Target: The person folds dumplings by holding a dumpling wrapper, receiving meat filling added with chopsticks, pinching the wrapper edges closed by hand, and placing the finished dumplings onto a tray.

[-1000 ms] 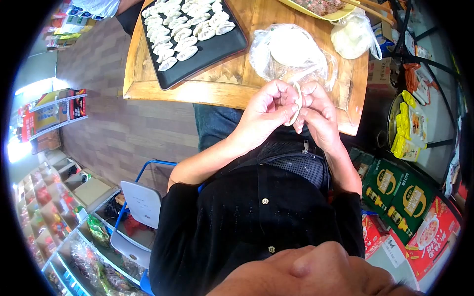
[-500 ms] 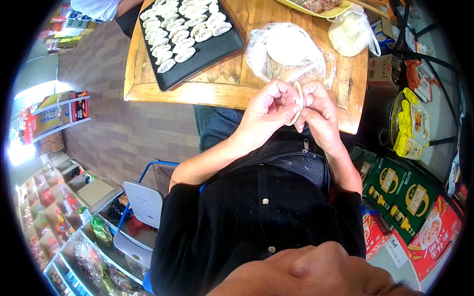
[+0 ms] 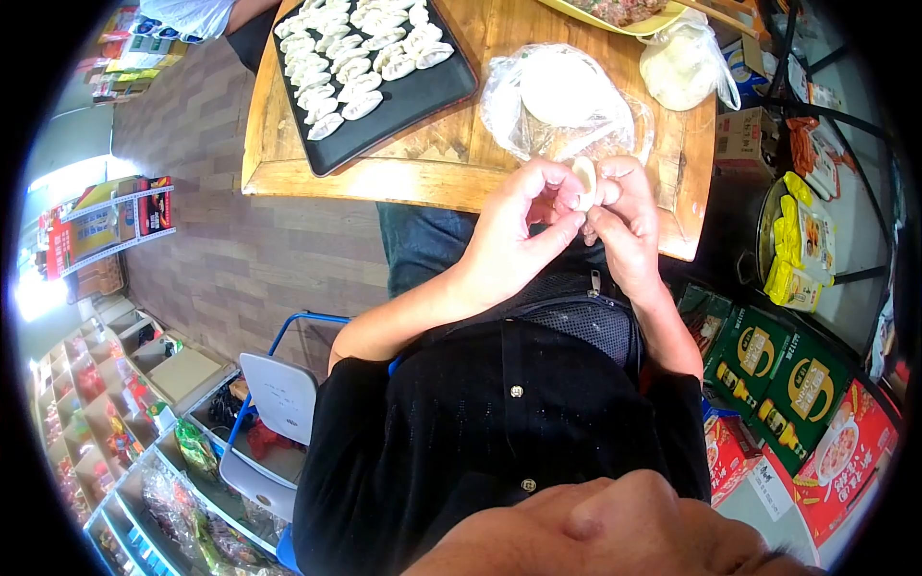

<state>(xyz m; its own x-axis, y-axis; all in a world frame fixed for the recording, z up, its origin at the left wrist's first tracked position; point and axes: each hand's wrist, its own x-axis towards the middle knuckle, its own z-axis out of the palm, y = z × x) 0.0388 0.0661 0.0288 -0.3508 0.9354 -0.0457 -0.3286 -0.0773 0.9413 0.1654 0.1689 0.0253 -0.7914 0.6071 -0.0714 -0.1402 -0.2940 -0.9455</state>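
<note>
A pale dumpling (image 3: 584, 177), folded over, is held between my hands at the table's near edge. My left hand (image 3: 526, 216) curls around its left side, with the thumb and fingers in a loose ring and the thumb tip at its lower end. On the other side, my right hand (image 3: 624, 216) pinches the dumpling with thumb and fingertips. Any filling inside is hidden. Just beyond the hands lies a clear plastic bag (image 3: 499, 108) with round white wrappers (image 3: 559, 86) in it. Several finished dumplings (image 3: 360, 84) stand in rows on a black tray (image 3: 408, 108) at the left.
A yellow bowl (image 3: 653, 23) of meat filling stands at the table's far edge, beside a bag of dough (image 3: 677, 72). The wooden table (image 3: 432, 178) ends just before my body. A folding chair (image 3: 279, 394) is at my left; green cartons (image 3: 768, 365) are at my right.
The dumpling has turned from edge-on to show more of its face. My left thumb has shifted down, and the left-hand fingers have opened into a wider ring.
</note>
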